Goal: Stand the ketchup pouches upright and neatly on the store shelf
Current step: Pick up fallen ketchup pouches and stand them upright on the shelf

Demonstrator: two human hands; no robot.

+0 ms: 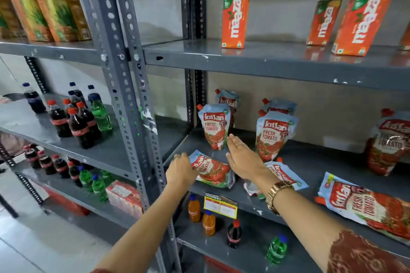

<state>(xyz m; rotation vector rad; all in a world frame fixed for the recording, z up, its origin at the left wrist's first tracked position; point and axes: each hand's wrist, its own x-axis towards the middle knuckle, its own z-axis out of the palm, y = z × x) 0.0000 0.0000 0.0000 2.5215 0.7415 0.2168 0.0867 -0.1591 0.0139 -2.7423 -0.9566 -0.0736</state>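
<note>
Red and blue ketchup pouches sit on the grey middle shelf (310, 162). Several stand upright: one at the left (214, 127) with another behind it (228, 101), a pair further right (274, 135), one at the far right (387, 144). Three lie flat: one at the shelf's left front (214, 170), one partly under my right wrist (286, 175), a large one at the right front (366, 208). My left hand (180, 168) rests on the left end of the left flat pouch. My right hand (241, 155) is flat with fingers straight, hovering over that pouch's right end, fingertips near the left upright pouch.
Orange juice cartons (235, 19) stand on the shelf above. Below are small orange, cola and green bottles (208, 223) and a yellow price tag (220, 205). The rack to the left holds cola and green bottles (79, 124). A perforated steel upright (133, 99) separates the racks.
</note>
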